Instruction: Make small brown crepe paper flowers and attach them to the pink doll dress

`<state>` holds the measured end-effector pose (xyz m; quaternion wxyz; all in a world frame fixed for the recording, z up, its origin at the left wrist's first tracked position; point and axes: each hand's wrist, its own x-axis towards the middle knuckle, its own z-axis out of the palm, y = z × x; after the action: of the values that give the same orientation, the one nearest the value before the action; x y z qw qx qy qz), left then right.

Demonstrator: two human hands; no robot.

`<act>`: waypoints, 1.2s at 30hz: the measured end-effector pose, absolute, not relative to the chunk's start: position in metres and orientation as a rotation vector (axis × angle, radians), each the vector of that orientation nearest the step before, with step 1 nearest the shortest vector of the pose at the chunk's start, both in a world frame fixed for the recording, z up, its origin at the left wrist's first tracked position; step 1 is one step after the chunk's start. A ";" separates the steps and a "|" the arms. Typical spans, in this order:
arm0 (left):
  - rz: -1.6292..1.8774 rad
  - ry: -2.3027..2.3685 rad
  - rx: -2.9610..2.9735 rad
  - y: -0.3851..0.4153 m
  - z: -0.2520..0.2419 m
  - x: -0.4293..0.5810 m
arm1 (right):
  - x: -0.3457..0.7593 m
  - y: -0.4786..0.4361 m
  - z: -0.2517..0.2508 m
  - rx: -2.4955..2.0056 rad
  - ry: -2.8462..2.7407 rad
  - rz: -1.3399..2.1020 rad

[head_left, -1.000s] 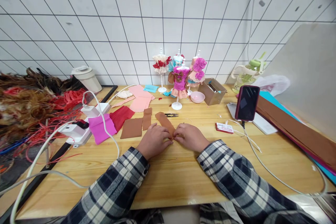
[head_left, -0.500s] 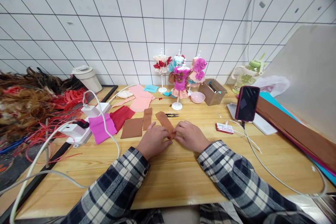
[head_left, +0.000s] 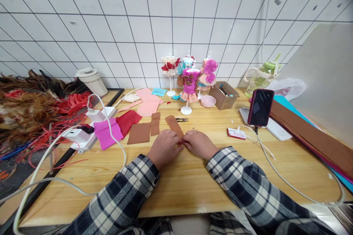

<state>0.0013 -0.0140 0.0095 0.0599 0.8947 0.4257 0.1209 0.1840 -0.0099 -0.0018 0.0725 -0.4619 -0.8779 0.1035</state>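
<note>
A strip of brown crepe paper (head_left: 173, 125) slants away from me on the wooden table, its near end pinched between my two hands. My left hand (head_left: 165, 148) is closed on that end, thumb and fingers together. From the other side my right hand (head_left: 200, 144) grips the same end, its fingertips almost touching the left ones. Just beyond lie small black thread snips (head_left: 182, 120). To the left are a brown square (head_left: 138, 133) and a narrower brown piece (head_left: 155, 123) of paper. The part of the strip under my fingers is hidden.
Small dress forms (head_left: 190, 84) in paper dresses stand at the back, beside a pink bowl (head_left: 208, 101) and a cardboard box (head_left: 224, 95). A phone (head_left: 260, 107) stands upright on the right. At left are a power strip (head_left: 89, 139), cables and magenta paper (head_left: 107, 134).
My left hand has moved slightly right, and its thumb has tucked in. Both hands now sit closer together at the strip's near end.
</note>
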 end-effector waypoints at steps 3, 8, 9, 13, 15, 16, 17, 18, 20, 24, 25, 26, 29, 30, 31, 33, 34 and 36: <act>0.325 1.250 2.703 -0.014 0.006 0.006 | 0.181 -0.013 0.000 -1.497 -2.630 0.296; 0.289 1.300 2.666 -0.011 0.002 0.005 | 0.177 -0.017 0.002 -1.590 -2.596 0.308; 0.275 1.305 2.663 -0.011 0.003 0.005 | 0.177 -0.017 0.002 -1.583 -2.585 0.301; 0.208 1.329 2.652 -0.011 0.007 0.005 | 0.177 -0.019 0.004 -1.539 -2.580 0.266; 0.191 1.342 2.662 -0.012 0.009 0.005 | 0.178 -0.019 0.005 -1.556 -2.609 0.273; 0.190 1.340 2.669 -0.012 0.009 0.004 | 0.178 -0.019 0.006 -1.567 -2.618 0.280; 0.194 1.335 2.673 -0.012 0.010 0.004 | 0.178 -0.019 0.006 -1.575 -2.621 0.289; 0.205 1.328 2.674 -0.012 0.009 0.003 | 0.178 -0.019 0.007 -1.580 -2.614 0.298; 0.236 1.312 2.671 -0.012 0.008 0.002 | 0.178 -0.018 0.007 -1.590 -2.593 0.316; 0.295 1.298 2.669 -0.011 0.005 0.001 | 0.178 -0.018 0.007 -1.593 -2.596 0.322; 0.290 1.301 2.668 -0.011 0.005 0.001 | 0.178 -0.017 0.007 -1.592 -2.602 0.314; 0.281 1.309 2.663 -0.011 0.005 0.002 | 0.178 -0.018 0.006 -1.592 -2.606 0.305; 0.243 1.343 2.633 -0.011 0.008 0.003 | 0.178 -0.018 0.005 -1.582 -2.599 0.282; 0.230 1.349 2.626 -0.012 0.008 0.003 | 0.178 -0.018 0.004 -1.568 -2.596 0.274; 0.218 1.350 2.623 -0.012 0.009 0.003 | 0.178 -0.019 0.004 -1.554 -2.593 0.264; 0.215 1.345 2.633 -0.012 0.008 0.003 | 0.178 -0.019 0.004 -1.541 -2.584 0.248; 0.230 1.340 2.641 -0.012 0.008 0.003 | 0.177 -0.020 0.004 -1.543 -2.576 0.249; 0.272 1.332 2.653 -0.012 0.006 0.003 | 0.176 -0.020 0.004 -1.567 -2.549 0.277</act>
<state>0.0029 -0.0122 0.0060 0.0804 0.8871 0.4455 0.0908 0.1763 -0.0203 0.0042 0.0683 -0.5202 -0.8463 0.0920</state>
